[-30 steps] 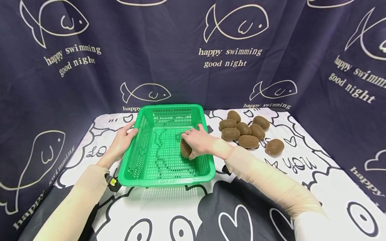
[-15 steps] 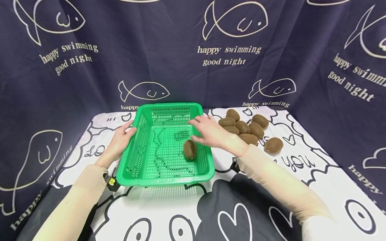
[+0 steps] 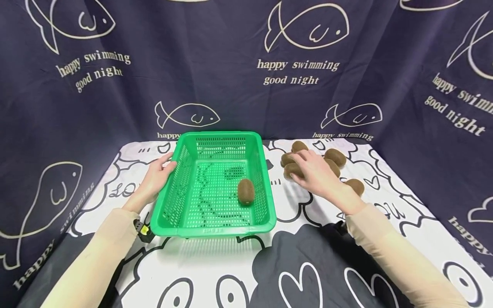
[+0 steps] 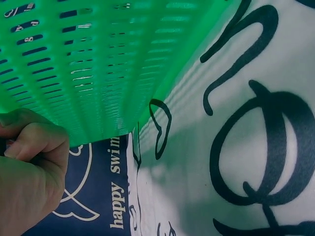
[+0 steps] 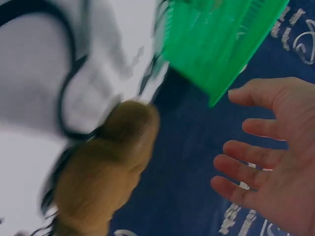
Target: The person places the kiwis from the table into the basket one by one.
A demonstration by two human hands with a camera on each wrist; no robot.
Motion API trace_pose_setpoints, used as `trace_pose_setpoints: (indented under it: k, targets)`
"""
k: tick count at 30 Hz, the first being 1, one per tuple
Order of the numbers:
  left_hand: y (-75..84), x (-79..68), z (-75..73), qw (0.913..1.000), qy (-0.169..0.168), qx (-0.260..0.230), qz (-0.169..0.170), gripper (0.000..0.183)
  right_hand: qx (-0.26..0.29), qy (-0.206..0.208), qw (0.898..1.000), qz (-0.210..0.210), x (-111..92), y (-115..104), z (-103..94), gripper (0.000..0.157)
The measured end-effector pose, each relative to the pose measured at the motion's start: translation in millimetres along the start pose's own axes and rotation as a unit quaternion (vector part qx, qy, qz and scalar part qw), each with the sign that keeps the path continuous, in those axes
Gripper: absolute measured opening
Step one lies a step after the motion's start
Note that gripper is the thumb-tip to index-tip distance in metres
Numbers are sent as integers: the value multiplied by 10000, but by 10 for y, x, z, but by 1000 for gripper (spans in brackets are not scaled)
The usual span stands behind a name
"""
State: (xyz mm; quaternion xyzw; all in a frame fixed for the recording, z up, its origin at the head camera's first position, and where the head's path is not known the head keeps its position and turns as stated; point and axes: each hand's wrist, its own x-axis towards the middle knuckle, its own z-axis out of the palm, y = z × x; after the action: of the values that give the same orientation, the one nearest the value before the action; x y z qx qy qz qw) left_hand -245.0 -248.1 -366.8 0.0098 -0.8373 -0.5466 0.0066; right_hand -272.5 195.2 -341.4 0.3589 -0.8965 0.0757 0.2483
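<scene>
A green plastic basket (image 3: 213, 232) with slotted walls stands on the table. My left hand (image 3: 157, 177) grips its left rim, the fingers curled in the left wrist view, where the hand (image 4: 32, 167) is partly cut off. Inside the basket, near its right wall, lies one brown kiwi (image 3: 245, 191). To the right of the basket, my right hand (image 3: 317, 173) is over a group of kiwis (image 3: 293, 171) and hides some of them. The right wrist view shows that hand (image 5: 280, 152) with spread fingers and nothing in it, apart from the blurred kiwis (image 5: 93, 182).
A patterned black-and-white cloth (image 3: 208, 269) covers the table. Behind it hangs a dark blue curtain (image 3: 231, 77) with fish drawings. One kiwi (image 3: 355, 187) lies a little apart, right of the group, partly behind the right forearm.
My right hand let go of the kiwi inside the basket, came out over the right rim and moved right to the kiwi group. The left hand kept its place on the basket.
</scene>
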Motion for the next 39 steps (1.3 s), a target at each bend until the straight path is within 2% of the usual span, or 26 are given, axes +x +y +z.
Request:
trace_pose_setpoints:
  k: [3,7,17,24,33,39]
  targets:
    - [-2,9,10,10000,-46,2,-21,56,-108,-124,9997,156,-169,125,21,51]
    - [-5,4,10,10000,-53,43,-18,56,-140,-344,9986,370,-340,255,55,52]
    - [-43,1,21,9999,-109,-64,-93,55,5,-983,9912,888,-628,400,128,55]
    - [-44,13,8,9999,-99,-83,-58,55,35,-1108,9867,1190,-628,434,166,59]
    - [-65,35,5,9999,-41,-105,-109,55,144,-1316,9797,1503,-583,460,195,52]
    - [-35,3,3,10000,29,21,-46,55,151,-1527,9715,1808,-553,462,192,49]
